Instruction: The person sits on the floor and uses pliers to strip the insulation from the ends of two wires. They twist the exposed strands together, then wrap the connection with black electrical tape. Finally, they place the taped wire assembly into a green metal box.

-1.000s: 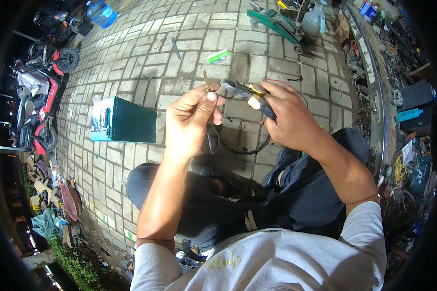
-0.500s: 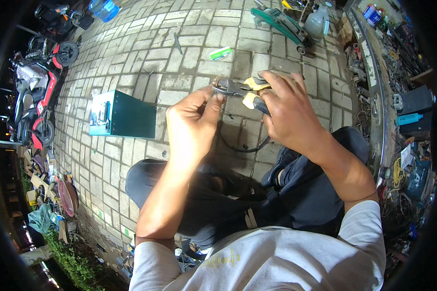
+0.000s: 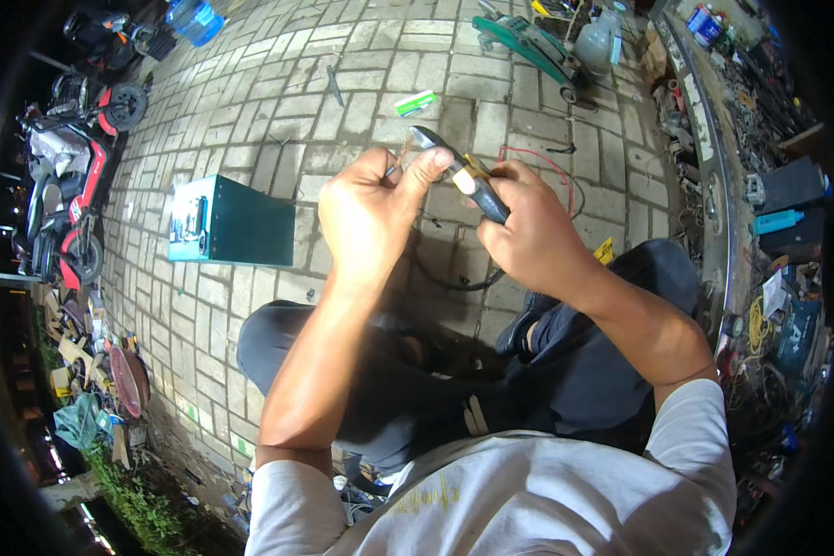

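Observation:
My left hand [image 3: 371,213] pinches the end of a cable [image 3: 393,170], with bare copper strands [image 3: 406,144] poking up beside my thumb. Its thumb rests against the head of the pliers [image 3: 426,139], whose jaws lie at the strands. My right hand [image 3: 533,222] grips the black and yellow pliers handles, which slant down to the right. The dark cable [image 3: 463,285] loops down below my hands over the paving, and a thin red wire [image 3: 556,165] curves beyond my right hand.
A green metal box [image 3: 250,222] stands to the left, with a red scooter [image 3: 83,195] beyond. Ahead are a green-and-white packet [image 3: 415,104], a green wheeled tool [image 3: 519,51] and jugs. Cluttered parts [image 3: 778,324] line the right edge; I sit on the paving [image 3: 324,139].
The pliers have turned steeper and their jaws moved up to the strands. My right hand has closed around both handles and shifted left. My left thumb has risen onto the pliers' head.

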